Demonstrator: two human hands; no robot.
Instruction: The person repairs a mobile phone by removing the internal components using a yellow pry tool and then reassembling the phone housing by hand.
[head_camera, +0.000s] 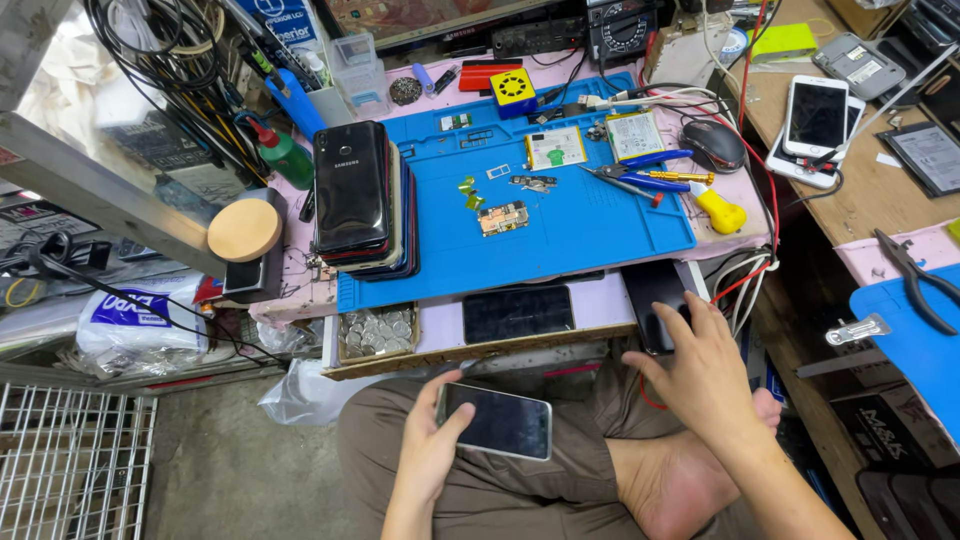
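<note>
Dark phone screen (497, 421) in left hand (428, 452)

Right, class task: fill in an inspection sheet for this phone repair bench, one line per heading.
Surface: blue work mat on a low pink-topped bench.
Job's things: silver-edged smartphone with a dark screen in the left hand; black phone at the bench edge under the right hand.
Clutter: stack of phones, circuit board, blue-handled tweezers, yellow cube, green bottle, tray of small clear parts.
Grippers: left hand grips the smartphone; right hand rests fingertips on the black phone.
Cables: red wire and white cables at the bench's right edge; black cable bundle upper left.
Surroundings: wooden side table with white phones; wire rack on the floor.
</note>
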